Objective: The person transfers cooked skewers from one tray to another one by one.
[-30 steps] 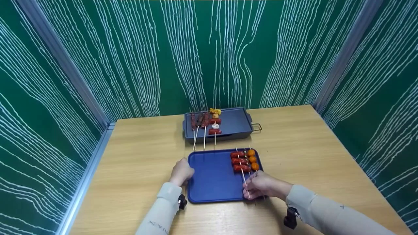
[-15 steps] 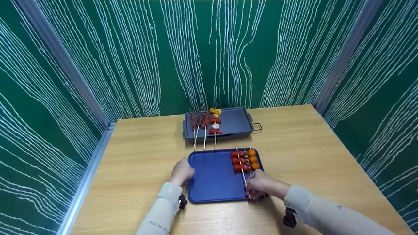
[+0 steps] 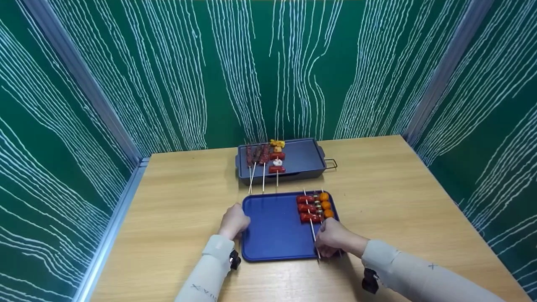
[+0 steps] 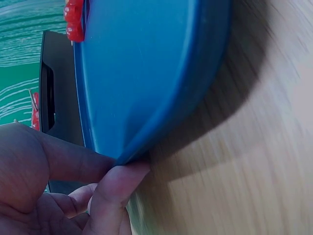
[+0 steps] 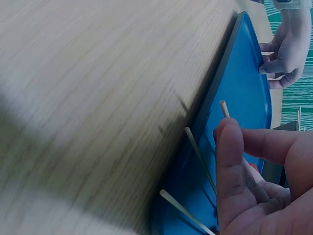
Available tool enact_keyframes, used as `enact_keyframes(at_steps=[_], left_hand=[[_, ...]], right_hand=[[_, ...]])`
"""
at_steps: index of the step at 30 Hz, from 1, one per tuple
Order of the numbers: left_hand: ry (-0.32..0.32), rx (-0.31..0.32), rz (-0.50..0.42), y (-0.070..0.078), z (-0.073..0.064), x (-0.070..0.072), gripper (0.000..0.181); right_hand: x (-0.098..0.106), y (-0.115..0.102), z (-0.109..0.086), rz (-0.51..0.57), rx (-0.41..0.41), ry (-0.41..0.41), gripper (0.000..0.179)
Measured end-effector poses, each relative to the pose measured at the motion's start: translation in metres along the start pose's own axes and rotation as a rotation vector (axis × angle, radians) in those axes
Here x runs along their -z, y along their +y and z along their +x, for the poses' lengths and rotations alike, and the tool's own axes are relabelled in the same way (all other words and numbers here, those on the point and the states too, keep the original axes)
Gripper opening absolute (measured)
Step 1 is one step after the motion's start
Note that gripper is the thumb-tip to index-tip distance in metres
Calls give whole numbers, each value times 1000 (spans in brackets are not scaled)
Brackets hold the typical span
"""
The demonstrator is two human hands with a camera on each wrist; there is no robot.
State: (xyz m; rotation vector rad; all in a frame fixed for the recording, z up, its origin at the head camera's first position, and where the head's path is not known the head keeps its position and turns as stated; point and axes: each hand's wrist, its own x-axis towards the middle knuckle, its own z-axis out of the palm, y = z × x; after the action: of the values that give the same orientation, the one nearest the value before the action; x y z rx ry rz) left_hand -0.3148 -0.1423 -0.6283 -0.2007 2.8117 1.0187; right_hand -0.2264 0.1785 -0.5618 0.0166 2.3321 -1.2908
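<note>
The right hand (image 3: 333, 238) has its thumb and forefinger pinched on a wooden stick near its end, apparently that of the sausage skewer (image 3: 310, 217) with three red pieces. That skewer lies over the right side of the blue tray (image 3: 272, 226), beside an orange-ball skewer (image 3: 326, 205) and, between the two, a dark-green skewer (image 3: 317, 204) partly hidden. The fingers of the left hand (image 3: 233, 220) grasp the tray's left rim. Whether the sausages are clear of the tray or resting on it, I cannot tell.

Beyond the tray, near the back of the counter (image 3: 188, 180), the grill pan (image 3: 302, 155) carries four skewers: three dark meat skewers (image 3: 264, 154) and a mixed skewer (image 3: 277, 169). My judgement of progress is this: four are laid out on the pan and three are on the tray — one in hand, two ungripped — so the sorting looks unfinished.
</note>
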Motion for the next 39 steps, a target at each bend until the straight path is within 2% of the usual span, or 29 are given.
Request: enact_keyframes(at_steps=[7, 11, 17, 22, 26, 29, 33, 37, 39], left_hand=[[1, 14, -30, 26, -29, 20, 27], [11, 17, -15, 32, -37, 24, 26], [4, 32, 0, 33, -38, 23, 29], [-7, 46, -18, 32, -35, 25, 26], [-9, 17, -37, 23, -27, 21, 22], [-10, 16, -43, 25, -28, 22, 21], [-8, 42, -45, 35, -36, 28, 21], [-15, 37, -62, 28, -30, 25, 21], [-23, 32, -76, 19, -21, 21, 22]], right_hand=[[-3, 1, 3, -33, -28, 35, 17], [-5, 2, 5, -51, -37, 53, 17], [-4, 1, 5, -65, -31, 64, 24], [1, -5, 3, -42, -9, 45, 18], [9, -14, 5, -16, 3, 48, 16], [15, -23, 8, -1, -2, 61, 18], [23, -35, 10, 10, 0, 63, 16], [30, -45, 11, -4, 27, 63, 14], [32, -49, 12, -2, 40, 60, 16]])
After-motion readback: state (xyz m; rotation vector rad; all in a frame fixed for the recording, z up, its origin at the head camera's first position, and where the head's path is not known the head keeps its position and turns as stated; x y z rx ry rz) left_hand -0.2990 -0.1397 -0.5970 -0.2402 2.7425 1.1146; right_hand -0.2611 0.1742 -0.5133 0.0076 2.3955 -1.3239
